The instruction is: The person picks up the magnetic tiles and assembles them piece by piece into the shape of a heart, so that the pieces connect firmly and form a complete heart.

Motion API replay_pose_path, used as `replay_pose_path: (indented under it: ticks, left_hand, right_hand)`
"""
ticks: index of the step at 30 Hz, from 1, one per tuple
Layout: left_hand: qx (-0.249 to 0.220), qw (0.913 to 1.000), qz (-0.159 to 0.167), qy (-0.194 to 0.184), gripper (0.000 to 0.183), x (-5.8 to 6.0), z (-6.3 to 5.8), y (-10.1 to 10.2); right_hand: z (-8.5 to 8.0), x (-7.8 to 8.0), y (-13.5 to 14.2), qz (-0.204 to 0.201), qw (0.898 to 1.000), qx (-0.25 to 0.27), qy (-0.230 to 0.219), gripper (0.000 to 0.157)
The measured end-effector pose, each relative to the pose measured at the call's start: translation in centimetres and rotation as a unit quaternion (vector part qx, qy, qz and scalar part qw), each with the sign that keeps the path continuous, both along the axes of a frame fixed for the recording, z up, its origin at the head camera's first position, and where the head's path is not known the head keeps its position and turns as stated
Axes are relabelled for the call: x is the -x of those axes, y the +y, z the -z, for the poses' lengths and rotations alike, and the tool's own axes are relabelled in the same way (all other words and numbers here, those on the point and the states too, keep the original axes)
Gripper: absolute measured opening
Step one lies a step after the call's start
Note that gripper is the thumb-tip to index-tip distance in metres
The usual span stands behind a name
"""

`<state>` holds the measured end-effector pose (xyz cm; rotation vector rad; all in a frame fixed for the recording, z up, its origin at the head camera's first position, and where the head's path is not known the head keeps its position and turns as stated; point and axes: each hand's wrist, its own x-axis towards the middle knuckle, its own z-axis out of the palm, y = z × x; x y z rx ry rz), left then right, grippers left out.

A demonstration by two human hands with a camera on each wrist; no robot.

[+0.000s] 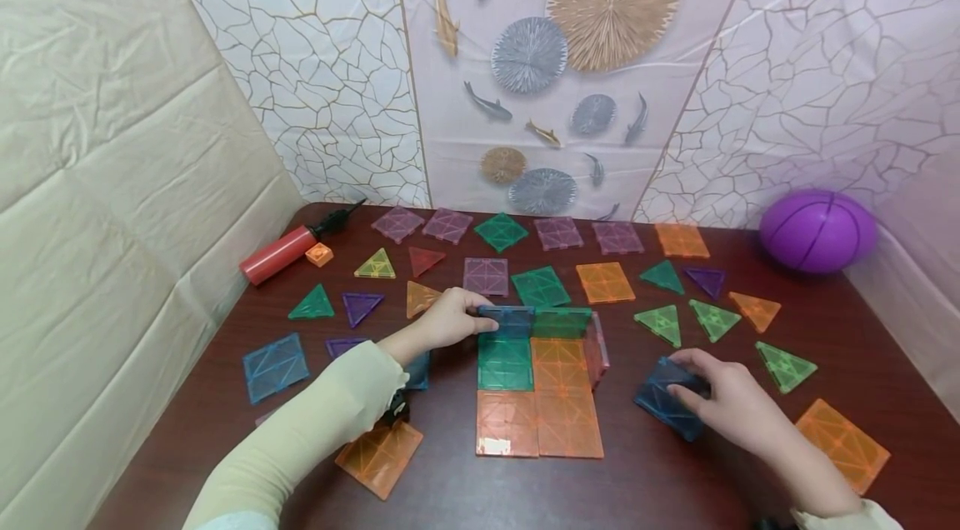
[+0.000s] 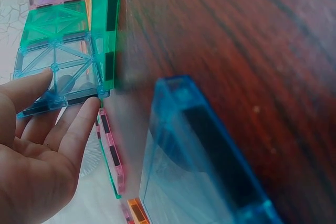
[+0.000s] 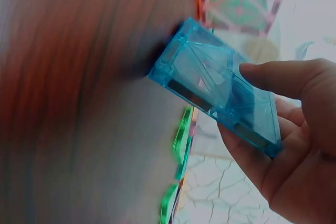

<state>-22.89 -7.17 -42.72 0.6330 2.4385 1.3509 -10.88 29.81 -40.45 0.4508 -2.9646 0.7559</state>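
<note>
Small panels of translucent magnetic tiles form a structure. Green, orange and red-orange squares (image 1: 507,423) lie flat as its floor, and blue, green and pink tiles stand upright along the back and right side. At the back left corner, my left hand (image 1: 453,317) pinches the standing blue tile (image 2: 71,72), thumb on one face and fingers behind it. That tile stands beside the upright green tile (image 1: 561,322). To the right of the structure, my right hand (image 1: 738,401) grips a blue square tile (image 3: 210,77) between thumb and fingers, tilted, with one corner close over the table.
Many loose square and triangular tiles (image 1: 785,366) lie spread around the structure. A red hand pump (image 1: 277,253) with a black nozzle and a small orange block (image 1: 319,254) lie at the back left. At the back right sits a purple ball (image 1: 817,230).
</note>
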Motion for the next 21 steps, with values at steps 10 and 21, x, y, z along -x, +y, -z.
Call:
replay_pose_path:
  ticks: [10,21]
  left_hand:
    - [-0.003,1.0000,0.003,0.006,0.014,-0.2,-0.3,-0.1]
    - [0.000,1.0000,0.006,0.003,0.014,-0.1,-0.2,0.0]
  right_hand:
    - [0.1,-1.3,-3.2,0.049,0.997,0.050,-0.015,0.033]
    - [0.7,-2.6,-6.1,0.105,0.991,0.078,-0.007,0.035]
